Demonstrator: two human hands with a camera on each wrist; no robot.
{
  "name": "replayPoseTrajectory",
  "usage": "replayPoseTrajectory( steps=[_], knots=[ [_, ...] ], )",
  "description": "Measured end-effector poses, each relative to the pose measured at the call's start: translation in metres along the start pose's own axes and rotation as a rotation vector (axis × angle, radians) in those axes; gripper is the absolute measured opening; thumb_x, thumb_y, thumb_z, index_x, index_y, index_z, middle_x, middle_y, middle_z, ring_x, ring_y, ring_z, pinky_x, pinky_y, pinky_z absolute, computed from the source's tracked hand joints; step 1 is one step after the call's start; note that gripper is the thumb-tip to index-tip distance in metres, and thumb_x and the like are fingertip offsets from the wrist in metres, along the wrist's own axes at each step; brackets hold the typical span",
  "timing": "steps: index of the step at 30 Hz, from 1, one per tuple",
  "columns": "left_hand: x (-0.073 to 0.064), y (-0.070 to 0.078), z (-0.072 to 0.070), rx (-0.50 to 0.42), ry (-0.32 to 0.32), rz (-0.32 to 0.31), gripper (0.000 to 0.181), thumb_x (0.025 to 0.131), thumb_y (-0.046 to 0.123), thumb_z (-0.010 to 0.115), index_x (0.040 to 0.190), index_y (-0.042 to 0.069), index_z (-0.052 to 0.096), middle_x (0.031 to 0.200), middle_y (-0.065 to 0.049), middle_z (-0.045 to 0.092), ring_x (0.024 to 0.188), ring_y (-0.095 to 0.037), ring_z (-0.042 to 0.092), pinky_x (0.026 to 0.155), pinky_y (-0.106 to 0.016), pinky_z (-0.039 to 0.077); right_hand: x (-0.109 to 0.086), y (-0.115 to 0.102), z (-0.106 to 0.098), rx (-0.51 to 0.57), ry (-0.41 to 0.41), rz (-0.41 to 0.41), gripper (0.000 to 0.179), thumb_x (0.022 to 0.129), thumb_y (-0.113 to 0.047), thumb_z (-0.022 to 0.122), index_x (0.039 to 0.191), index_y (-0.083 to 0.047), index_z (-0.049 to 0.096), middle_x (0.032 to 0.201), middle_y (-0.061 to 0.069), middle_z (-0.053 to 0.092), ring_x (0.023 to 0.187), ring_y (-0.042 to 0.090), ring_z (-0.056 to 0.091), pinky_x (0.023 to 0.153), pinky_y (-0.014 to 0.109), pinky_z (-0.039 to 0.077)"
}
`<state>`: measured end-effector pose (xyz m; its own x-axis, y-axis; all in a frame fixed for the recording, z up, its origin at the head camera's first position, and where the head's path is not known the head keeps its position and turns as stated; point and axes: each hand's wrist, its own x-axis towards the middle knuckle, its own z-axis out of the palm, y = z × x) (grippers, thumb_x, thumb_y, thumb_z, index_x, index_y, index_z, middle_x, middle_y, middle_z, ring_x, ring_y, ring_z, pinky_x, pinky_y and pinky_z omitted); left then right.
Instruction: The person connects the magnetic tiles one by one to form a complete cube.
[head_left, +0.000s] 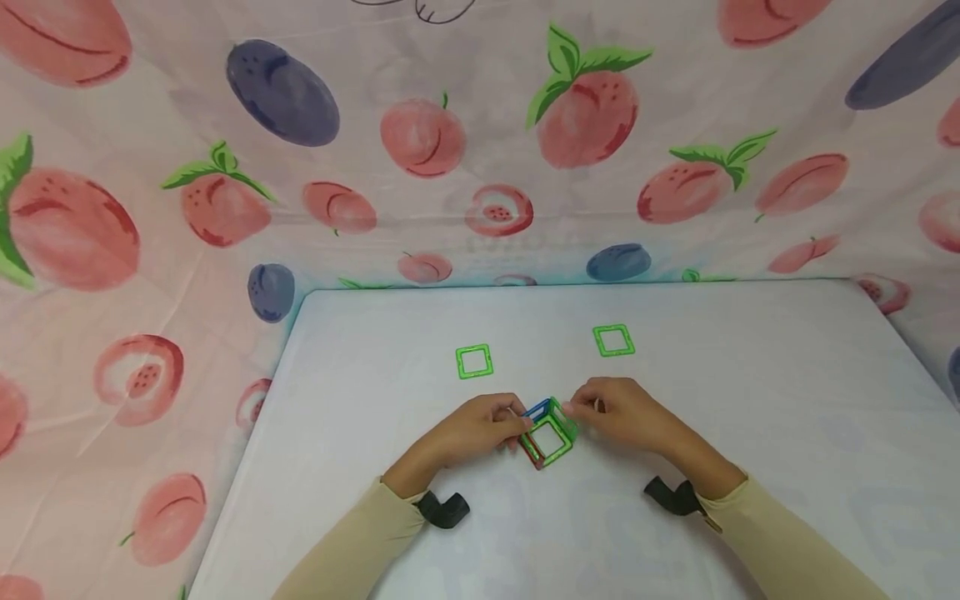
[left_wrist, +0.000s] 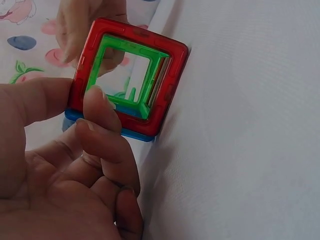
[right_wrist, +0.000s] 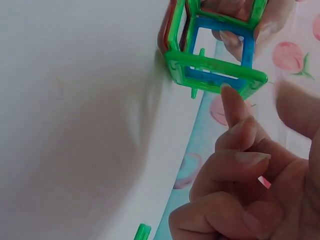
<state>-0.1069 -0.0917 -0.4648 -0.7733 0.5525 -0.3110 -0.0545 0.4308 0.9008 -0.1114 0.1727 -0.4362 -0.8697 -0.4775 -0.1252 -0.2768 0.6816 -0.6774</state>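
Observation:
A small cube-like box of magnetic tiles (head_left: 558, 455) stands on the table between both hands. Its square frames are red, blue and green. My left hand (head_left: 474, 431) pinches it at the left, thumb on one side and fingers on the other; the red tile (left_wrist: 174, 82) faces the left wrist view. My right hand (head_left: 626, 414) is at the opposite side. In the right wrist view its index fingertip touches the edge of a green tile (right_wrist: 215, 64), the thumb is apart from it, and the other fingers are loosely bent. The blue tile (right_wrist: 247, 51) shows behind.
Two loose green square tiles (head_left: 476, 374) lie flat on the white table (head_left: 360, 367) beyond the hands, one at left and one green tile (head_left: 617, 352) at right. A fruit-print cloth (head_left: 450, 217) hangs behind and beside the table.

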Motion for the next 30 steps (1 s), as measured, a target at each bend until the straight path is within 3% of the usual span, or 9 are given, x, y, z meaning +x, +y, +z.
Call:
replayPoseTrajectory(
  steps=[4,11,18,22,30],
  knots=[
    [-0.001,0.001,0.0,0.0,0.001,-0.013,0.016,0.1,0.036,0.064,0.101,0.021,0.069,0.08,-0.009,0.072,0.071,-0.016,0.055,0.069,-0.028,0.041,-0.003,0.001,0.002,0.003,-0.009,-0.053,0.007,0.092,-0.024,0.077,0.091,-0.018,0.079,0.077,-0.011,0.062,0.068,0.006,0.048,0.06,0.024,0.041],
    [-0.001,0.001,-0.001,0.006,-0.002,-0.016,0.017,0.098,0.036,0.066,0.106,0.021,0.07,0.076,-0.007,0.068,0.067,-0.013,0.051,0.066,-0.027,0.039,-0.004,0.0,0.004,0.013,0.006,-0.056,0.004,0.091,-0.021,0.077,0.091,-0.017,0.078,0.078,-0.011,0.063,0.068,0.007,0.048,0.06,0.024,0.041],
    [-0.001,0.0,-0.003,-0.014,0.013,0.003,0.037,0.099,0.042,0.065,0.135,0.034,0.059,0.072,-0.003,0.059,0.065,-0.011,0.048,0.067,-0.027,0.038,0.004,0.0,0.005,-0.008,0.026,-0.085,0.004,0.093,-0.02,0.075,0.093,-0.017,0.078,0.08,-0.011,0.063,0.069,0.007,0.05,0.062,0.024,0.043],
    [-0.001,-0.001,-0.004,-0.019,-0.002,0.014,0.052,0.101,0.042,0.063,0.151,0.034,0.048,0.073,-0.003,0.058,0.067,-0.011,0.049,0.07,-0.028,0.039,0.011,-0.001,0.005,-0.013,0.032,-0.091,0.006,0.095,-0.019,0.073,0.096,-0.016,0.078,0.081,-0.01,0.064,0.07,0.008,0.051,0.063,0.025,0.044],
    [-0.003,-0.001,-0.004,-0.017,-0.007,0.008,0.064,0.101,0.043,0.062,0.159,0.04,0.033,0.076,-0.011,0.064,0.069,-0.014,0.051,0.075,-0.031,0.042,0.028,0.0,0.003,-0.003,0.035,-0.078,0.011,0.098,-0.022,0.07,0.101,-0.017,0.079,0.082,-0.009,0.066,0.072,0.011,0.052,0.065,0.026,0.045]
  ],
)
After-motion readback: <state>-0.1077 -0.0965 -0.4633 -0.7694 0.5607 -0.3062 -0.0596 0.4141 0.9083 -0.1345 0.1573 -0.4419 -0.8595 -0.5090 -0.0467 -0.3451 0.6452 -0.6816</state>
